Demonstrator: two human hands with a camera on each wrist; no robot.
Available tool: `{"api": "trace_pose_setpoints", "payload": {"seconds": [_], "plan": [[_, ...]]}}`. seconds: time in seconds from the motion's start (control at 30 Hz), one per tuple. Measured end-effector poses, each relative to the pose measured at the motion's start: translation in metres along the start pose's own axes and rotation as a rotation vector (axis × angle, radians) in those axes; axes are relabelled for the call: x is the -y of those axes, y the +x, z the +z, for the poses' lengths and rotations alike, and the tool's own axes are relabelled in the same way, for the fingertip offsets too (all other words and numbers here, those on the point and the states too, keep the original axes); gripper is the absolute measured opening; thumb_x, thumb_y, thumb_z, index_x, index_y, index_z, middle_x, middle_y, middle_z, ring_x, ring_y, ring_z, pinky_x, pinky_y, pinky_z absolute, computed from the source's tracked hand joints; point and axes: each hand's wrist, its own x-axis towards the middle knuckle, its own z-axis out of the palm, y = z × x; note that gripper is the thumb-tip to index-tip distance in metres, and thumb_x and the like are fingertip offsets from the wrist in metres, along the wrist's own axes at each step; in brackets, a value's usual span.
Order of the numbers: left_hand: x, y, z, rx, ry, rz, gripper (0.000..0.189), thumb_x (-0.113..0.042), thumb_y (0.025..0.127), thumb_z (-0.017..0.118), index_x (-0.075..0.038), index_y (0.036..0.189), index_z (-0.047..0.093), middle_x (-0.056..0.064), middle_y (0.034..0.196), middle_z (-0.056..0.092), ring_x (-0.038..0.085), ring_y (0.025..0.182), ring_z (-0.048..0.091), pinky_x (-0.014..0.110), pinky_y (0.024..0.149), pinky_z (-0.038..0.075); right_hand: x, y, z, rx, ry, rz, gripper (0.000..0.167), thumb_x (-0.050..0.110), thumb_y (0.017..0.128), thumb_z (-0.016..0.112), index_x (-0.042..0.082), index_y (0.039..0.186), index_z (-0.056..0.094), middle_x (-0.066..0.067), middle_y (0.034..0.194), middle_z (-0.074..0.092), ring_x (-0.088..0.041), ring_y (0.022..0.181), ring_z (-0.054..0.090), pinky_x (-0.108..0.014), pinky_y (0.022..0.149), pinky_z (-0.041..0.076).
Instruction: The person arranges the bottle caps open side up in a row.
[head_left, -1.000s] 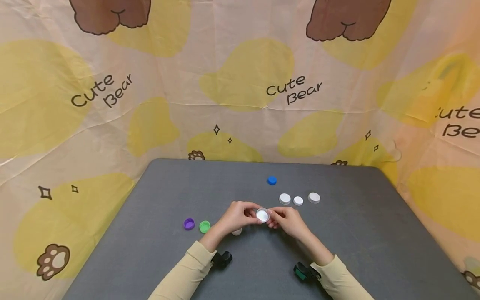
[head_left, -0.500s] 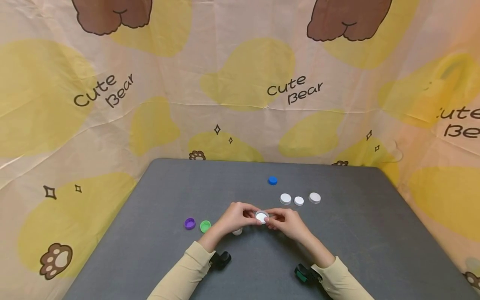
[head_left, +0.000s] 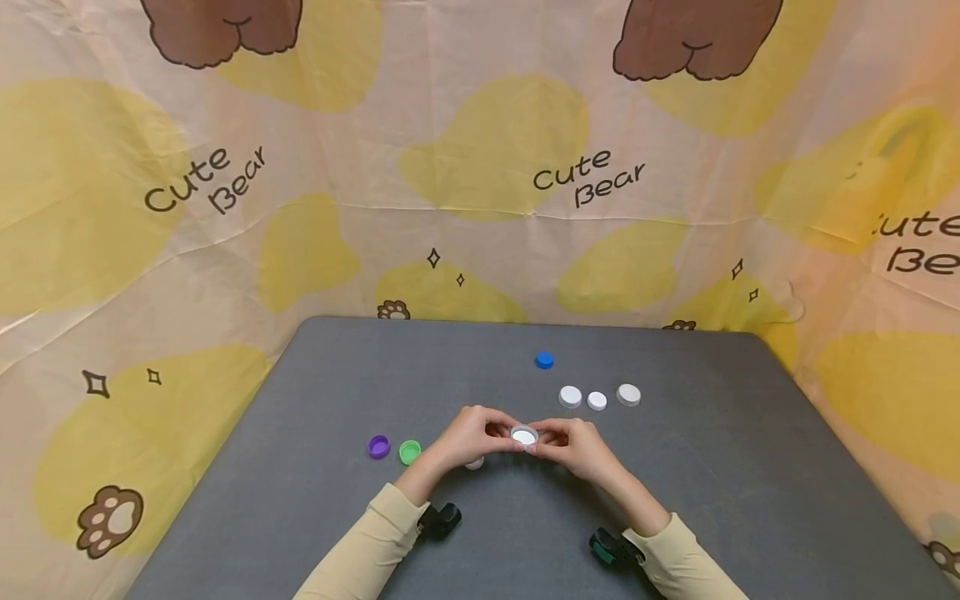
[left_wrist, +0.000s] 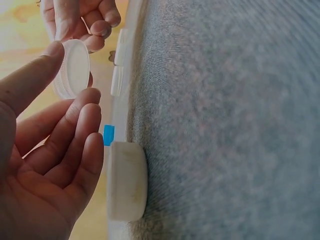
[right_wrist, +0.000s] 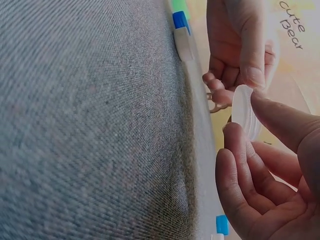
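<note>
A white bottle cap (head_left: 524, 436) with a clear, ribbed rim is held up between both hands, above the table. My left hand (head_left: 471, 435) pinches its left edge between thumb and fingers. From the opposite side my right hand (head_left: 576, 443) grips it too, thumb on the near edge. In the left wrist view the same cap (left_wrist: 77, 70) shows its flat disc and ridged side; the right wrist view has the cap (right_wrist: 243, 112) nearly edge-on. Below my left hand another white cap (left_wrist: 128, 181) stands on the table, partly hidden by the wrist in the head view.
On the grey table (head_left: 720, 483) a purple cap (head_left: 378, 447) and a green cap (head_left: 409, 452) lie left of my left forearm. Farther back are a blue cap (head_left: 544, 360) and three white caps (head_left: 597, 401) in a row. A printed cloth (head_left: 480, 167) hangs behind the table.
The held cap has tipped, its face now looking narrower from the head. My right thumb has moved to the cap's near edge, and its fingers have shifted behind it.
</note>
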Motion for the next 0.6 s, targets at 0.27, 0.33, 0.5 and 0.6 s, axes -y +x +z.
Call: {"api": "trace_pose_setpoints", "payload": {"seconds": [0.27,0.33,0.5,0.6], "plan": [[-0.001,-0.002,-0.004,-0.024,0.023,0.031,0.028,-0.026,0.075,0.081,-0.013,0.098,0.073,-0.001,0.083,0.068,0.003,0.071,0.058,0.02,0.065,0.049,0.001,0.003,0.004,-0.013,-0.019,-0.016,0.032,0.029,0.079,0.077,0.011,0.105,0.072,0.003,0.079,0.071,-0.002,0.068,0.062,-0.019,0.061,0.048],[-0.001,-0.002,-0.006,-0.024,0.011,0.026,0.028,-0.024,0.074,0.082,-0.012,0.097,0.072,0.001,0.084,0.068,0.004,0.072,0.059,0.02,0.066,0.05,0.001,0.004,0.006,-0.011,-0.018,-0.023,0.032,0.029,0.078,0.077,0.011,0.104,0.072,0.002,0.08,0.071,-0.002,0.069,0.063,-0.019,0.061,0.049],[0.0,-0.005,-0.009,-0.01,0.013,0.009,0.029,-0.023,0.072,0.083,-0.011,0.095,0.071,0.0,0.083,0.068,0.005,0.072,0.06,0.02,0.067,0.05,0.003,0.005,0.008,0.0,-0.019,-0.033,0.032,0.028,0.077,0.078,0.01,0.103,0.073,0.002,0.079,0.071,-0.004,0.069,0.064,-0.019,0.061,0.049],[0.0,-0.007,-0.011,0.004,0.029,0.0,0.029,-0.024,0.072,0.083,-0.012,0.095,0.071,-0.001,0.083,0.069,0.004,0.073,0.06,0.02,0.067,0.05,0.004,0.006,0.009,0.015,-0.023,-0.036,0.031,0.028,0.077,0.079,0.01,0.102,0.073,0.002,0.079,0.071,-0.005,0.069,0.064,-0.019,0.061,0.049]]}}
